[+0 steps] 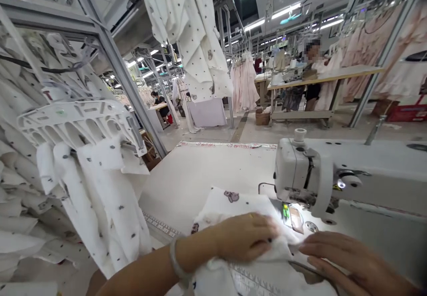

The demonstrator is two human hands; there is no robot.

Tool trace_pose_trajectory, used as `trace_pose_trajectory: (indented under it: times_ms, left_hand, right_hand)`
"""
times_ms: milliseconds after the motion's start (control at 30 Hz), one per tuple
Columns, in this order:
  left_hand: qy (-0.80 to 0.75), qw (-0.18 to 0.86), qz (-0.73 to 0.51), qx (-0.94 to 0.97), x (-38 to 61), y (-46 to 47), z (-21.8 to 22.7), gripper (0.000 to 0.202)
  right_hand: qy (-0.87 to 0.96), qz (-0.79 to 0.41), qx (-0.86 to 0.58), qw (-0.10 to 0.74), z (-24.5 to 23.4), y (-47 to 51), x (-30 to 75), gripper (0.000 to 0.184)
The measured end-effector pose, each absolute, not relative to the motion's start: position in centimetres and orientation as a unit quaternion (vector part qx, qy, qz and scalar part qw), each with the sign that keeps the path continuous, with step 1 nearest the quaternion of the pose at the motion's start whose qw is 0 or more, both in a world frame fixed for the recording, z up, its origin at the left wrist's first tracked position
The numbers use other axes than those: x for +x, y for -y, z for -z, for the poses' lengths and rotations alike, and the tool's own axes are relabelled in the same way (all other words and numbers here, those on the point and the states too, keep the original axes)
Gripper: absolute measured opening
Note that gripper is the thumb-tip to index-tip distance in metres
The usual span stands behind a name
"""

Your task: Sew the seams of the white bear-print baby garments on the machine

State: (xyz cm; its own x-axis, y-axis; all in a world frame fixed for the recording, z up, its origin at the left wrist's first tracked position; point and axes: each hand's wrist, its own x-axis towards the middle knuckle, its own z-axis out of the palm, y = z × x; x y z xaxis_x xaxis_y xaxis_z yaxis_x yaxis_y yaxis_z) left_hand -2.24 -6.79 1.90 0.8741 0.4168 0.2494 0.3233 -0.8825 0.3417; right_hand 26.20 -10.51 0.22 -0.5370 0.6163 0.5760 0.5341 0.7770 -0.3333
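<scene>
My left hand [245,237] lies on a piece of white printed fabric [233,202] on the sewing table [200,176], fingers curled down and pressing the cloth toward the needle. Just to its right, my right hand [347,260] rests flat, fingers stretched out along the fabric's right edge. The white sewing machine [303,176] stands just behind both hands, its presser foot area [290,214] lit by a small lamp. A bracelet circles my left wrist [175,258].
A white hanger clamp [76,122] holds several hanging cut pieces of the same printed cloth [100,207] at left. More garments hang overhead [193,34]. A co-worker [313,78] stands at a far table [327,76]; another sits at the back [160,102].
</scene>
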Motion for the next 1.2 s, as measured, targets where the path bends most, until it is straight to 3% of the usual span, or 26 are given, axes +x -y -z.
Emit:
trace_pose_trajectory:
  times_ms: [333,600,1200]
  left_hand:
    - [-0.131,0.114,-0.158,0.972,-0.9,5.9,-1.2,0.033]
    - [-0.122,0.146,-0.161,0.968,-0.2,2.9,-1.3,0.030]
    - [-0.107,0.133,-0.152,0.974,-0.2,1.1,-1.5,0.027]
  right_hand:
    - [0.953,0.053,-0.211,0.212,-1.7,10.1,25.6,0.029]
    - [0.927,0.133,-0.253,0.242,-1.3,9.0,25.9,0.027]
    - [0.927,0.025,-0.315,0.203,-0.2,9.0,26.6,0.026]
